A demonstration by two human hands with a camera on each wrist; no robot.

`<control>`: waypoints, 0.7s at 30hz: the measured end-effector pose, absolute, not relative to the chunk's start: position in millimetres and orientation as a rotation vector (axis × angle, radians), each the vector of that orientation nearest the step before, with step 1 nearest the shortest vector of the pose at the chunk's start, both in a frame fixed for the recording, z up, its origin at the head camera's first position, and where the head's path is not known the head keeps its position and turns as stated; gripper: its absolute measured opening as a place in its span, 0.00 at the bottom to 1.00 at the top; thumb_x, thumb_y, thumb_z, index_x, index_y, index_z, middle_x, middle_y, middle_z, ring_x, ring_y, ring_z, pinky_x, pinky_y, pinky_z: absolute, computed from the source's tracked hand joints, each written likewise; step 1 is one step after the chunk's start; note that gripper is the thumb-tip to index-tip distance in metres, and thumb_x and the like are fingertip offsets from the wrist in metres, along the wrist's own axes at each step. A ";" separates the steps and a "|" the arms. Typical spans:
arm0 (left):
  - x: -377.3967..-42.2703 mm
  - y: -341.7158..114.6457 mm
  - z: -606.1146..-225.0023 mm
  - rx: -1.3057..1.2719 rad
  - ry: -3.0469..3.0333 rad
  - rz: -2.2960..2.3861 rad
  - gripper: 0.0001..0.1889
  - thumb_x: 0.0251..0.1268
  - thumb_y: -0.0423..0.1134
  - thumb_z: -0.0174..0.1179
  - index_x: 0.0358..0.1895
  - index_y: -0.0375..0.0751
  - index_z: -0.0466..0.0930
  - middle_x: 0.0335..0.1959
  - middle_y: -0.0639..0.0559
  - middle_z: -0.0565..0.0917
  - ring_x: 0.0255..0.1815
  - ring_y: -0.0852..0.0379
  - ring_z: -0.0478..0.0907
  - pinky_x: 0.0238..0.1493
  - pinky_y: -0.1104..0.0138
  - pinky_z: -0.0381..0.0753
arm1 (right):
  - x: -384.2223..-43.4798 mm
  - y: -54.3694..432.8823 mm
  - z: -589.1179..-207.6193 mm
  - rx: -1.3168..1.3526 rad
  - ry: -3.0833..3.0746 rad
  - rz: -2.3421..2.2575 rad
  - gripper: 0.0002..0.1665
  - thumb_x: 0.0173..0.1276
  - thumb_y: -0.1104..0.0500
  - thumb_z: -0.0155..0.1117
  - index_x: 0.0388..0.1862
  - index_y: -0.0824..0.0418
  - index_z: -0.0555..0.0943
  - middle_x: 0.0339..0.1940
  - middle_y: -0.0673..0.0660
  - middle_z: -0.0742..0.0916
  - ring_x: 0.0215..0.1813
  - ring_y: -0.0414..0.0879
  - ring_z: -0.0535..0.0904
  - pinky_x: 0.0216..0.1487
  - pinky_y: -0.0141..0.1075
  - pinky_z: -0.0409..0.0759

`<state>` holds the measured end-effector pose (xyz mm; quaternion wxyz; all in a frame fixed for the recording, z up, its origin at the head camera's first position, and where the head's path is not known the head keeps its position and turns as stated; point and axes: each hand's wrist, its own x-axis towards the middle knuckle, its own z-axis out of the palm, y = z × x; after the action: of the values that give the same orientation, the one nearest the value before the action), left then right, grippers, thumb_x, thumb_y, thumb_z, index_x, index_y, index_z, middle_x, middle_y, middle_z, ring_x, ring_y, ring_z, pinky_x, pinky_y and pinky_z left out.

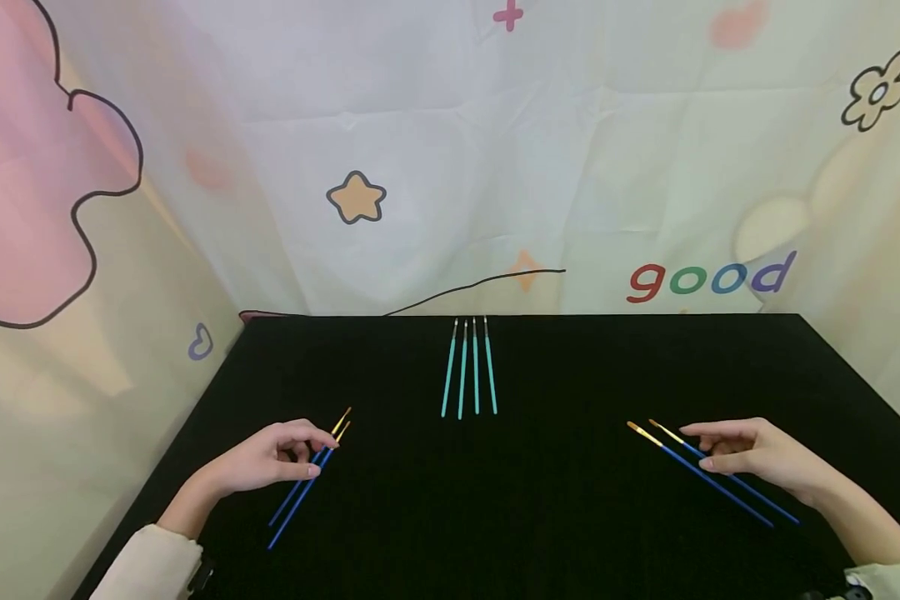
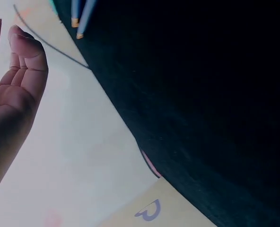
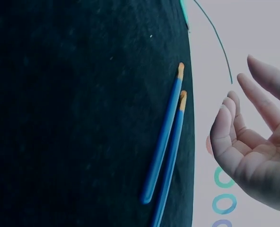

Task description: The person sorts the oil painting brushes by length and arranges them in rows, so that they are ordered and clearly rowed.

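Note:
On the left side of the black table, my left hand [image 1: 277,454] hovers over two blue paintbrushes [image 1: 290,517] lying nearly side by side. Its fingers are loosely bent, and the left wrist view shows nothing between them. The tips of blue paintbrushes [image 2: 85,19] show at the top of that view. My right hand [image 1: 757,454] is above another pair of blue paintbrushes [image 1: 720,488], its fingers partly covering the farther one. Seen from the right wrist, the hand [image 3: 253,142] is relaxed and holds nothing, apart from the brushes [image 3: 162,137]. All four blue handles end in golden ferrules and brown bristles.
Several thin teal paintbrushes [image 1: 448,375] lie in a fan near the far middle edge of the black table [image 1: 540,517]. A patterned cloth [image 1: 435,150] hangs behind and at both sides of the table.

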<state>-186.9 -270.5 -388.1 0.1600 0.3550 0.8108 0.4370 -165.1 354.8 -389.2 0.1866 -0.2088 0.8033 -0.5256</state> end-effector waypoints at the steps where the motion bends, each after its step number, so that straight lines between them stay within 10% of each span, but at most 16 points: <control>1: -187.4 -270.8 -389.9 1.002 2.314 1.245 0.16 0.61 0.32 0.57 0.52 0.30 0.71 0.40 0.36 0.71 0.29 0.61 0.72 0.28 0.69 0.74 | -165.1 356.0 -389.8 -0.573 2.279 -1.466 0.22 0.65 0.69 0.53 0.57 0.54 0.76 0.39 0.60 0.75 0.32 0.42 0.74 0.33 0.35 0.77; 21: -201.6 -282.6 -402.0 0.714 2.401 1.051 0.20 0.56 0.36 0.62 0.53 0.39 0.75 0.51 0.42 0.69 0.47 0.45 0.68 0.42 0.57 0.69 | -173.0 381.2 -408.9 -0.521 2.483 -1.218 0.19 0.60 0.64 0.60 0.51 0.68 0.77 0.33 0.52 0.75 0.30 0.41 0.67 0.28 0.34 0.67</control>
<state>-201.6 -282.6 -402.0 0.2110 0.2568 0.8640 0.3783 -173.0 381.2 -408.9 0.1632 -0.1827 0.8704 -0.4270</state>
